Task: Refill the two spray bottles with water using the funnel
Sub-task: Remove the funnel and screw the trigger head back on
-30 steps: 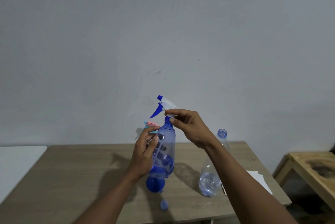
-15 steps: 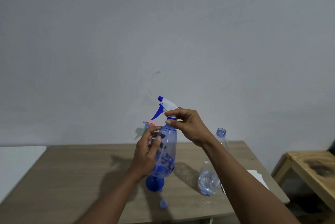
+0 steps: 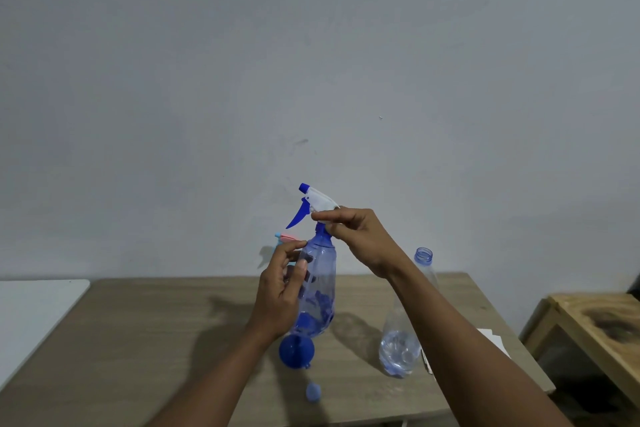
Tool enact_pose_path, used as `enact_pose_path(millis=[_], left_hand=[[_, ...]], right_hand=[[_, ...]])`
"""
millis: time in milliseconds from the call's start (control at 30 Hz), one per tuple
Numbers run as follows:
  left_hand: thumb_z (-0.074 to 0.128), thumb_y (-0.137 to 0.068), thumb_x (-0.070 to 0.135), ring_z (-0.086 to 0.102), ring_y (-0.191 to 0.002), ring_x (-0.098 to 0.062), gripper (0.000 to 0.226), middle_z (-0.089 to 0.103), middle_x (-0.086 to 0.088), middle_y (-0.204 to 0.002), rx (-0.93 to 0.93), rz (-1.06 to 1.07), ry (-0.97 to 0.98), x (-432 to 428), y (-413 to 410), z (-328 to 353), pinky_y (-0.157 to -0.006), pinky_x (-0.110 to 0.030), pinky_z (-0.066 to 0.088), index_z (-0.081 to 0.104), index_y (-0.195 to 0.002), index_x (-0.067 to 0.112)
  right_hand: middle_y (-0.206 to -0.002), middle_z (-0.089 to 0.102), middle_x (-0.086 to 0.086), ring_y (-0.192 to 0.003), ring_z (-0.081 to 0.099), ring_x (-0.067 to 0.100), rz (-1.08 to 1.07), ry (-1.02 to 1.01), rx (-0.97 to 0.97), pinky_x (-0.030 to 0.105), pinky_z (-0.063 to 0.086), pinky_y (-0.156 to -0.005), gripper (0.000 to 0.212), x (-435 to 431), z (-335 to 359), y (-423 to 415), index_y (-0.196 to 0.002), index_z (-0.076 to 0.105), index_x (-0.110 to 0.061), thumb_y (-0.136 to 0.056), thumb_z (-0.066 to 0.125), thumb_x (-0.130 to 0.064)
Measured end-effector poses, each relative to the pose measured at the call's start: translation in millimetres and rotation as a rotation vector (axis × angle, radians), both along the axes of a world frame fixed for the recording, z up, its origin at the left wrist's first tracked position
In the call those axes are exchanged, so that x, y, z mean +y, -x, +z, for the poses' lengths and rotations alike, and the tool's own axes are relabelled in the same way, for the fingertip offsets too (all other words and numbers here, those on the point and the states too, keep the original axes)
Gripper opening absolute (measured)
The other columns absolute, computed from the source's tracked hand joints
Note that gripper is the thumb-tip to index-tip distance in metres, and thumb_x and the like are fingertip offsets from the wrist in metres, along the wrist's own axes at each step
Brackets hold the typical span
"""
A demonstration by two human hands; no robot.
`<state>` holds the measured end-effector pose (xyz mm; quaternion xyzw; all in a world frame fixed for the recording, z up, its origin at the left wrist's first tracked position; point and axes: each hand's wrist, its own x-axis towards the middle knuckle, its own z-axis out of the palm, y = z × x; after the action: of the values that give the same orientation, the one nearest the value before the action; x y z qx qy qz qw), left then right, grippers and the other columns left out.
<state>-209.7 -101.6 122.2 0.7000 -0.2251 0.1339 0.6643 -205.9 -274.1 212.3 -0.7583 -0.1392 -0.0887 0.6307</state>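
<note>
Looking through the head camera, I see a translucent blue spray bottle [image 3: 320, 288] held between both hands at centre frame. It is close to upright and leans slightly. Its white trigger head [image 3: 318, 201], with a blue nozzle and lever, points left.

The left hand [image 3: 280, 298] grasps the bottle's body from the left, with the thumb and fingers curled round the plastic. The right hand [image 3: 356, 236] comes in from the right and pinches the bottle's top, just under the trigger head, at the blue collar. The bottle's base appears raised off the wooden table [image 3: 138, 340]; I cannot tell whether it touches anything below.

Just beneath the base, a blue funnel [image 3: 296, 350] lies on the table. A small blue cap [image 3: 312, 391] lies nearer to me, apart from the funnel.

Behind the left hand, only the pink and teal top of a second spray bottle [image 3: 285, 238] shows; the rest is hidden.

To the right stands a clear plastic water bottle [image 3: 401, 350] with its neck open and water in its lower part. The right forearm crosses in front of it.

White paper [image 3: 491, 336] lies at the table's right edge. A white surface [image 3: 34, 305] sits at far left, and a pale wooden bench [image 3: 595, 322] at far right.
</note>
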Motion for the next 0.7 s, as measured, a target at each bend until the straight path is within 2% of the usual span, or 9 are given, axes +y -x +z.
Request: enact_pose_path(millis=[100,200,333,400,467,567,633,700], left_hand=[[0.047,-0.095,0.04,0.064,-0.105,-0.015,0.027,0.062,0.018,-0.115,-0.007,0.009,-0.006,0.9,-1.4,0.3,-0.081,-0.026,0.057,0.055,-0.12,0.034],[0.045,-0.096,0.036,0.063,-0.11,-0.016,0.025,0.062,0.019,-0.115,0.003,0.006,0.002,0.5,0.2,-3.0,-0.083,-0.027,0.058,0.053,-0.12,0.035],[0.046,-0.097,0.04,0.064,-0.109,-0.016,0.025,0.062,0.017,-0.116,0.01,0.02,-0.016,2.2,-1.8,-7.9,-0.084,-0.038,0.06,0.053,-0.121,0.038],[0.045,-0.095,0.049,0.064,-0.108,-0.015,0.026,0.062,0.018,-0.116,0.002,0.027,-0.025,3.2,-3.0,-6.6,-0.083,-0.038,0.061,0.052,-0.119,0.043],[0.044,-0.092,0.055,0.064,-0.108,-0.014,0.026,0.061,0.021,-0.116,-0.023,0.042,-0.037,4.8,-3.5,-5.8,-0.082,-0.035,0.061,0.05,-0.116,0.051],[0.043,-0.092,0.053,0.062,-0.108,-0.008,0.023,0.058,0.029,-0.115,-0.062,0.063,-0.066,6.4,-1.9,-6.4,-0.079,-0.027,0.059,0.047,-0.113,0.062],[0.044,-0.095,0.046,0.062,-0.106,-0.003,0.023,0.057,0.032,-0.113,-0.083,0.087,-0.076,4.7,1.0,-6.5,-0.076,-0.022,0.058,0.046,-0.112,0.062],[0.044,-0.096,0.043,0.063,-0.102,-0.004,0.02,0.059,0.029,-0.11,-0.102,0.126,-0.086,1.2,1.6,-8.9,-0.072,-0.021,0.057,0.046,-0.111,0.056]], right_hand=[[-0.11,0.074,0.004,-0.092,0.064,0.005,-0.025,0.033,-0.033,0.032,0.057,-0.086,0.022,3.0,-1.9,-1.2,-0.108,0.077,-0.018,-0.09,0.07,-0.007],[-0.11,0.074,0.002,-0.092,0.062,0.012,-0.071,0.048,-0.049,0.04,0.056,-0.084,0.019,9.4,-6.5,-2.8,-0.103,0.078,-0.025,-0.088,0.074,-0.015],[-0.115,0.072,0.006,-0.11,0.066,0.021,-0.006,-0.037,0.013,0.027,0.057,-0.087,0.029,8.0,-9.1,-2.5,-0.109,0.076,-0.023,-0.097,0.06,-0.003],[-0.117,0.072,0.007,-0.113,0.067,0.022,0.021,-0.065,0.021,0.028,0.056,-0.091,0.029,7.6,-11.1,-3.3,-0.115,0.074,-0.019,-0.096,0.061,-0.001],[-0.118,0.073,0.006,-0.114,0.067,0.022,0.026,-0.088,0.019,0.029,0.057,-0.092,0.03,8.5,-13.0,-3.8,-0.115,0.073,-0.019,-0.094,0.063,-0.001],[-0.115,0.074,0.003,-0.112,0.067,0.017,0.029,-0.11,0.03,0.026,0.057,-0.088,0.031,10.7,-15.4,-2.5,-0.115,0.072,-0.02,-0.092,0.065,0.0],[-0.114,0.073,0.002,-0.11,0.067,0.013,0.019,-0.124,0.033,0.025,0.057,-0.086,0.03,13.6,-17.5,-1.7,-0.115,0.072,-0.02,-0.093,0.064,0.0],[-0.114,0.073,0.003,-0.108,0.067,0.012,-0.011,-0.105,0.025,0.026,0.058,-0.085,0.03,16.0,-18.0,-2.3,-0.116,0.072,-0.02,-0.093,0.064,-0.001]])
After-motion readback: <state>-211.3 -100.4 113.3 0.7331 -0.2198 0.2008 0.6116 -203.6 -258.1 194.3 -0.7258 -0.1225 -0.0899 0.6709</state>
